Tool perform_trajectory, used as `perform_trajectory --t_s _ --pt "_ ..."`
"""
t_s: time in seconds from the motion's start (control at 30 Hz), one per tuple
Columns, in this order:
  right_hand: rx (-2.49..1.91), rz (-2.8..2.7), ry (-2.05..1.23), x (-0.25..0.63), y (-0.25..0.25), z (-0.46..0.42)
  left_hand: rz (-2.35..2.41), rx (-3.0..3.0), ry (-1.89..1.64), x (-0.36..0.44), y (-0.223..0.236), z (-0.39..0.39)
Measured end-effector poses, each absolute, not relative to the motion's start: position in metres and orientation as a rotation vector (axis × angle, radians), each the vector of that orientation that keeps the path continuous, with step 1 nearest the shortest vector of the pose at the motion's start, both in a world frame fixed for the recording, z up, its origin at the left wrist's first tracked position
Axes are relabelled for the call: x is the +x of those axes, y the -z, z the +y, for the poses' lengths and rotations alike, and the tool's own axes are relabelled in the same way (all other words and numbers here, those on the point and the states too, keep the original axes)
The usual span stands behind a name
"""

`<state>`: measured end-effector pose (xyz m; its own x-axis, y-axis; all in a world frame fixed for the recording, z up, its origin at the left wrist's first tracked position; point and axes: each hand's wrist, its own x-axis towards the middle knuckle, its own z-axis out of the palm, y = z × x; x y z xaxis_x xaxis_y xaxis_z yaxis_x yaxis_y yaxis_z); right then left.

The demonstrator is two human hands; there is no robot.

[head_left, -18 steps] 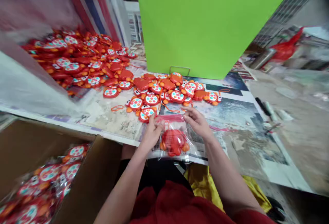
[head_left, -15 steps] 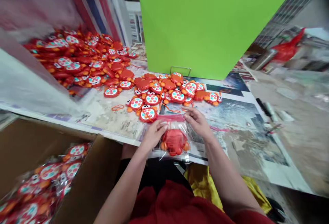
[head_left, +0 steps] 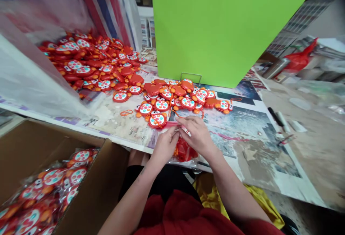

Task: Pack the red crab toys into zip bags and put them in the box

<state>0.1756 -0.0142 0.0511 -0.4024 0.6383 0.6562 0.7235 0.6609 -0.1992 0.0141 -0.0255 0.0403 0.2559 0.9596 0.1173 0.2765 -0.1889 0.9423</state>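
Note:
A clear zip bag [head_left: 195, 161] with a pink top strip lies at the table's front edge, a red turtle-shaped toy [head_left: 185, 151] inside it. My left hand [head_left: 166, 144] is closed on the bag's top edge. My right hand [head_left: 198, 136] pinches the same edge, its fingertips meeting those of the left. Both hands hide most of the strip and part of the toy. Just beyond them lies a loose turtle toy [head_left: 157, 120] with a white, dotted back and an orange cord.
A large heap of turtle toys [head_left: 107, 62] spills from a striped sack [head_left: 122, 15] at left. A green board [head_left: 210, 26] stands behind the table. An open carton [head_left: 90, 188] holding bagged toys is at lower left. A black marker [head_left: 275, 116] lies to the right.
My right hand has slid left along the bag's top edge until it meets my left hand. More of the bag and toy is now covered. The view has shifted slightly.

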Motion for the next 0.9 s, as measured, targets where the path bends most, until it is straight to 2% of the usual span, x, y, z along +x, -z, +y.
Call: perform_trajectory --t_s 0.17,0.33,0.43,0.57,0.67,0.8,0.9 --pt "-1.044 -2.12 0.322 0.168 -0.057 -0.019 1.289 1.918 -0.886 0.014 -0.053 -0.031" --pt "-1.253 -1.901 0.109 0.184 -0.048 -0.012 1.189 1.955 -0.902 0.015 -0.044 -0.028" --pt "-1.499 -1.662 0.096 0.227 -0.027 -0.008 1.161 1.763 -0.965 0.012 -0.025 -0.019" --pt "-2.096 -1.36 0.222 0.303 0.01 -0.024 1.204 1.432 -0.995 0.003 0.007 -0.004" --pt "-2.359 -1.332 0.297 0.337 0.026 -0.043 1.176 1.266 -0.966 -0.001 0.021 0.002" --pt "-2.222 -1.384 0.524 0.324 0.022 -0.049 1.141 1.175 -0.925 -0.002 0.017 0.002" --pt "-2.014 -1.551 0.477 0.283 0.012 -0.036 1.122 1.151 -0.896 -0.003 0.012 0.001"
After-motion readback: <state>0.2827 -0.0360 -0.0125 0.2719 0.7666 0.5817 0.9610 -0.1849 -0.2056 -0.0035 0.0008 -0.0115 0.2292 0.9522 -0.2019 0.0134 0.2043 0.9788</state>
